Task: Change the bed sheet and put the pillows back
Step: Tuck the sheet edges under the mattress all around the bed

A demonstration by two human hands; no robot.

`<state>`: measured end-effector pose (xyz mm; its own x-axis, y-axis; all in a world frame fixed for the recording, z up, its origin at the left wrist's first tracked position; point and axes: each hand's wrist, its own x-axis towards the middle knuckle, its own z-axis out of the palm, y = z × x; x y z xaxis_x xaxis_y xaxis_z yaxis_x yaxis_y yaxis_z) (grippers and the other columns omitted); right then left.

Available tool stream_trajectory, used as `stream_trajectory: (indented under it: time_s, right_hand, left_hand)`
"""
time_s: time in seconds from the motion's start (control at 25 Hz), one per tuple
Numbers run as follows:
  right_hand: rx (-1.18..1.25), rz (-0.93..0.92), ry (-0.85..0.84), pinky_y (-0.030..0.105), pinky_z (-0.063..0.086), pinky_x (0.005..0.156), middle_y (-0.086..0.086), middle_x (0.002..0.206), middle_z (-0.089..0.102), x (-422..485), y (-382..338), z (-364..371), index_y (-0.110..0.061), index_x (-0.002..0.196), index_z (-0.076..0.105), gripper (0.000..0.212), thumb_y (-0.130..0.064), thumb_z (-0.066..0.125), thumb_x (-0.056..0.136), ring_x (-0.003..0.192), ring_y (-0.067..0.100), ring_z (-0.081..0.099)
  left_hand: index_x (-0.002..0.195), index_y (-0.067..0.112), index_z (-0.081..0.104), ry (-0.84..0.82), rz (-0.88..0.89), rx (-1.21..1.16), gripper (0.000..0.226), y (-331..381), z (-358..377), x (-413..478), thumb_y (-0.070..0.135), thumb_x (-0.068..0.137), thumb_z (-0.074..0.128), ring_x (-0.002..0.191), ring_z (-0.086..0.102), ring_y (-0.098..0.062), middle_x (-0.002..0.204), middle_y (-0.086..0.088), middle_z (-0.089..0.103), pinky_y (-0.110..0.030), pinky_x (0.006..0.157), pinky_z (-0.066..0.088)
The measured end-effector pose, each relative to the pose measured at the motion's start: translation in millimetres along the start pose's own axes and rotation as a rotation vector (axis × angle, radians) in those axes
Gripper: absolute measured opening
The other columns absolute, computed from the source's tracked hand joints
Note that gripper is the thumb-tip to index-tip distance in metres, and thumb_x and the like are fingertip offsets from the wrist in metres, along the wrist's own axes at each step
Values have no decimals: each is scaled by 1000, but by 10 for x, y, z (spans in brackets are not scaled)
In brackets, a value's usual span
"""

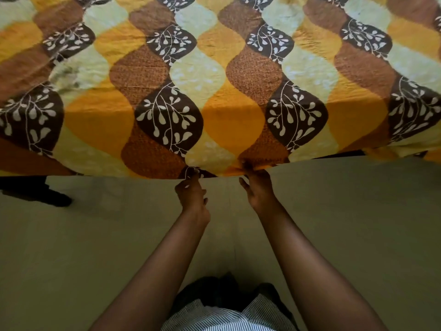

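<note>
A person's left hand and right hand are each pinching the near hem of the patterned bed sheet, which is lying spread across the bed. The person is apparently squaring it, and pulling it taut is likely next.

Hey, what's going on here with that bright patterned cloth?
A person stands at the edge of a bed, making it. The left hand and the right hand, close together, each pinch the near hem of the orange and brown leaf-patterned sheet. The sheet lies spread over the bed and hangs over its near edge above the floor. No pillows are in view.
</note>
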<state>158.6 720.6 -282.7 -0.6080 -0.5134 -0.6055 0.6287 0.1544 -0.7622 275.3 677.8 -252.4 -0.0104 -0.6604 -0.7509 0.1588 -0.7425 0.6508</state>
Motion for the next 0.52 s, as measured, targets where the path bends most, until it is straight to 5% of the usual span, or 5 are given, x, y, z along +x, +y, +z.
stream_trajectory:
  time_s: [0.08,0.16,0.24,0.36,0.52]
  right_hand:
    - [-60,-6,42,38,45,68,16,101,61,-28,-10,26,-9,105,61,21,-22,62,89,92,28,58]
    - [-136,-2,54,28,33,54,4,70,48,-62,-28,43,-16,83,58,11,-25,63,88,60,15,43]
    - [-52,30,31,22,26,48,-1,62,40,-68,-37,28,-16,73,54,18,-19,62,89,53,9,34]
    - [371,139,-80,17,41,48,2,69,58,-144,-66,-65,-11,81,59,10,-14,57,91,61,8,54]
    - [816,128,-322,33,53,85,10,106,64,-331,-33,-205,-6,109,57,33,-27,52,83,106,20,60]
  left_hand:
    - [98,13,55,-222,-38,-189,36,82,-4,-206,46,93,43,77,55,-17,90,-5,56,-28,66,42]
    - [112,11,55,-433,-114,-374,58,125,28,-311,59,90,32,102,59,-24,110,-12,61,-37,87,46]
    - [123,6,51,-517,-172,-500,74,141,41,-307,66,88,26,120,51,-29,127,-16,55,-45,102,38]
    - [126,1,47,-567,-211,-617,80,102,1,-249,67,86,29,124,48,-30,129,-20,54,-47,101,37]
    - [124,-5,46,-648,-199,-663,83,43,-45,-235,67,85,29,123,48,-31,125,-23,55,-47,98,38]
